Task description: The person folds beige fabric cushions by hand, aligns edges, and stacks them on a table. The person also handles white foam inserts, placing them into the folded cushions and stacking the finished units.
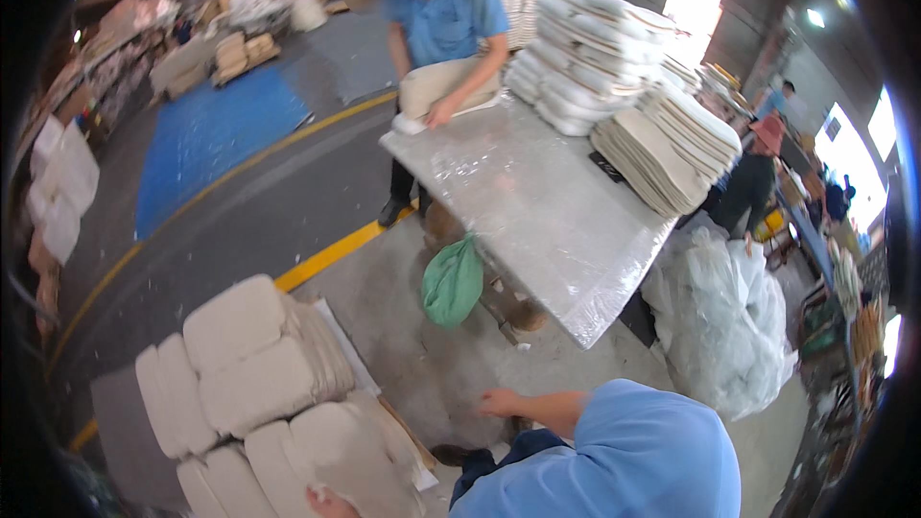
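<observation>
My left hand [329,503] is at the lower edge of the view, its fingers against a beige seat cushion [369,456] on the nearest stack; most of the hand is cut off by the frame. The fingers look closed on the cushion's edge. My right hand [499,403] hangs free over the floor beside the stacks, fingers loosely apart, holding nothing. More beige cushions [254,345] lie in piles to the left. Across the table, a co-worker in a blue shirt has both arms around another beige cushion [446,86] at the table's far left corner.
The plastic-covered table [537,201] has tall stacks of white-wrapped cushions [590,58] and beige pads [662,149]. A green bag [453,283] hangs at its near edge. Clear plastic sheeting [720,317] bulges on the right. A blue mat [216,139] lies beyond a yellow floor line.
</observation>
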Available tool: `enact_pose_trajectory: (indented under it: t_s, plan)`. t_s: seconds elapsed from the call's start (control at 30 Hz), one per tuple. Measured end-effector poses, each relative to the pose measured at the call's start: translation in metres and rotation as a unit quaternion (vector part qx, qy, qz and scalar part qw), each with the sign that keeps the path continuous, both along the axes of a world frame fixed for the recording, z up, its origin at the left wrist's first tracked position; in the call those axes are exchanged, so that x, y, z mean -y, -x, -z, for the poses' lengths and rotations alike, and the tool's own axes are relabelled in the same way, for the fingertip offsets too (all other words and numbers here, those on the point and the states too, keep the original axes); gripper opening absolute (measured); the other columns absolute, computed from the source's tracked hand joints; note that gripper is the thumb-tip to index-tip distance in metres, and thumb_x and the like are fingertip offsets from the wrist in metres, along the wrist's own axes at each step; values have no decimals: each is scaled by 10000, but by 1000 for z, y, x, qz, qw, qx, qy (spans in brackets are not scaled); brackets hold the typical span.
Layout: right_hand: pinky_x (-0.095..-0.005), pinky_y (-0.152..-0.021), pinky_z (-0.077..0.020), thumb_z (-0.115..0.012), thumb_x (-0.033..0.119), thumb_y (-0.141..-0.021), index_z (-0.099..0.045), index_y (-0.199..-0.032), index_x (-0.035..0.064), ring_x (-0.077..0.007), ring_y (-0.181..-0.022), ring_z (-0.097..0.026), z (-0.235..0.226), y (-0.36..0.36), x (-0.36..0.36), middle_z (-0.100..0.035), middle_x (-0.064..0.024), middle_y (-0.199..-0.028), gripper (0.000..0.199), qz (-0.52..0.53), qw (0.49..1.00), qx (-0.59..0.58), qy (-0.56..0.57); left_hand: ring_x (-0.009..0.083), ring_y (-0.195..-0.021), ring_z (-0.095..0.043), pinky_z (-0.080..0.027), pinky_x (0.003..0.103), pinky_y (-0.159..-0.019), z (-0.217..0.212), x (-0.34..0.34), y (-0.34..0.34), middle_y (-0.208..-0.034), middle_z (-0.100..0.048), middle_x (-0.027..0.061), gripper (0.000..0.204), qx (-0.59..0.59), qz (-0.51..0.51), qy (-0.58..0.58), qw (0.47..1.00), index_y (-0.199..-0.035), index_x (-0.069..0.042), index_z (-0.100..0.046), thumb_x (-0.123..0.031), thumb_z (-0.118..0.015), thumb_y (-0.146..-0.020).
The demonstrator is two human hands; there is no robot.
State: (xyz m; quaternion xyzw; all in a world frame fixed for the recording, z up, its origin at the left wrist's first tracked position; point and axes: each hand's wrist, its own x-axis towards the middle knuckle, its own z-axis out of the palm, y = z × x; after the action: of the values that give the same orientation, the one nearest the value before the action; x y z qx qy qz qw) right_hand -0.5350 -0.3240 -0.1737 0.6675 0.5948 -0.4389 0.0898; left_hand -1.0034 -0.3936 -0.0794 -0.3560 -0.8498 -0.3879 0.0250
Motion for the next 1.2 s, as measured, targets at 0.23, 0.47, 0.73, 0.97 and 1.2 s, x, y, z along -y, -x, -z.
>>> enact_pose_trajectory:
  t_s: [0.23, 0.47, 0.73, 0.97, 1.2]
  plan:
    - [-418, -604, -595, -767, 437, -873, -588, -1465, 85, -266, -702, -733, -13, -217, 146, -759, -118, -836, 712, 359, 929, 69, 52, 148, -898, -655, -572, 291, -779, 11, -118, -195, -1279, -610, 95, 384, 365, 379, 47, 849, -1423, -48, -584, -52, -599, -1039]
    - [-399, -593, -596, -774, 431, -898, -533, -1521, 100, -234, -700, -729, -47, -316, 281, -760, -109, -856, 745, 508, 852, -39, 119, 159, -874, -672, -601, 312, -764, -25, -116, -400, -1185, -652, 89, 280, 400, 425, 119, 803, -1326, -39, -638, -62, -606, -1049]
    - [-398, -638, -618, -763, 296, -934, -531, -1496, 65, -244, -759, -753, -64, -496, 379, -764, -140, -1043, 650, 697, 714, -54, 45, 174, -849, -737, -594, 321, -757, -14, -2, -626, -1028, -733, 61, 273, 414, 577, 323, 625, -1290, -42, -684, -140, -666, -1036]
    - [-438, -654, -598, -755, 200, -964, -515, -1470, 30, -278, -783, -729, -70, -583, 352, -719, -151, -1075, 586, 780, 619, -96, -2, 164, -854, -729, -593, 311, -800, -22, -49, -701, -1063, -772, 97, 286, 250, 729, 344, 537, -1300, -29, -692, -169, -630, -1059]
    - [-473, -666, -587, -755, 224, -986, -579, -1334, 40, -288, -797, -710, -72, -632, 274, -685, -125, -1021, 431, 816, 506, -275, -42, 161, -854, -712, -582, 309, -786, -43, -161, -774, -1022, -756, 90, 243, 311, 626, 272, 661, -1243, -10, -696, -142, -611, -1057]
